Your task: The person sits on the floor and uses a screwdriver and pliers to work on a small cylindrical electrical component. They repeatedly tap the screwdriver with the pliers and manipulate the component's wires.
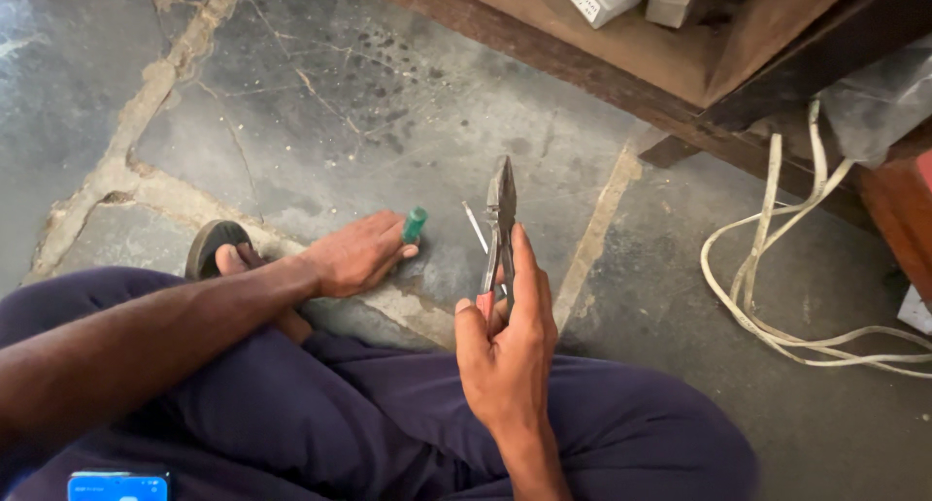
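Seated on a cracked grey concrete floor (408, 103), legs folded in dark blue trousers (388, 414), one sandalled foot (218, 253) poking out at the left.

Right hand (505, 355) raised over the lap, fingers curled around the red handles of a pair of pliers (499, 234); tool held upright, metal nose pointing away toward the far edge of the floor, nose closed as far as can be told. Thumb stretched up along the handle.

Left hand (357, 253) down on the floor just left of the pliers, fingers wrapped around a screwdriver with a green handle (415, 225) (only the handle end showing past the fingertips). Thin metal shaft (475, 227) visible between the two hands, lying low over the floor; not clear whether it joins that handle.

Pale cement seams crossing the floor at the left and under the hands. White flat cable (777, 268) looped in a loose heap near the right edge, well apart from both hands. Wooden furniture (680, 54) along the far edge, grey blocks resting on it. Blue phone screen (118, 485) at the bottom left corner, against the trousers.
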